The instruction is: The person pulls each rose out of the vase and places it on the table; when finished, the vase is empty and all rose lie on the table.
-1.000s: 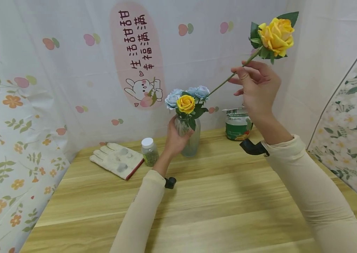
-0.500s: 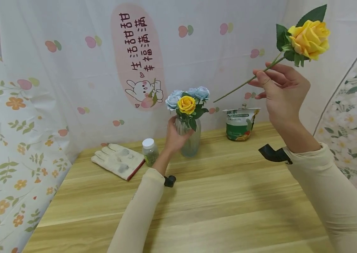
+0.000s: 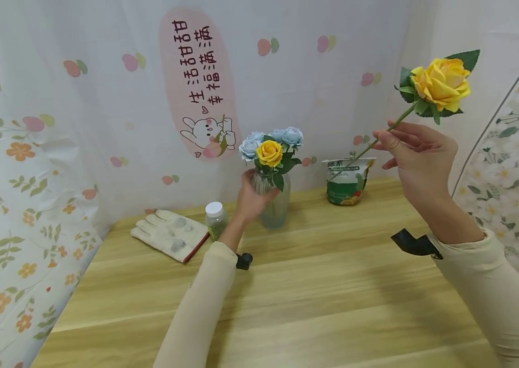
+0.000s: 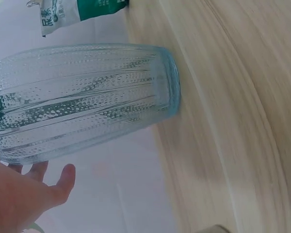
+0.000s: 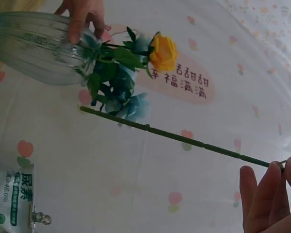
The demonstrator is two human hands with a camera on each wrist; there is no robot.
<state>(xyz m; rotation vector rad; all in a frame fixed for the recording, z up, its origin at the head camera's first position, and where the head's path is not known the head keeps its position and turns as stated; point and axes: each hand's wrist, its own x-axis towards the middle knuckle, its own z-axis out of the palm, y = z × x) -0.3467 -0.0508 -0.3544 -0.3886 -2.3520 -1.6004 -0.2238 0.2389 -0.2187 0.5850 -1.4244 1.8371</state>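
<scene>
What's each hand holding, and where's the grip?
Right hand: the larger yellow rose, pinched on the upper stem, below the bloom. Left hand: the glass vase, gripped round its upper part.

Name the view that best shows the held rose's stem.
Right wrist: the stem looks largest there, from free end to the right hand. Head shows it smaller, lower part thin against the bag; left wrist shows none.
</scene>
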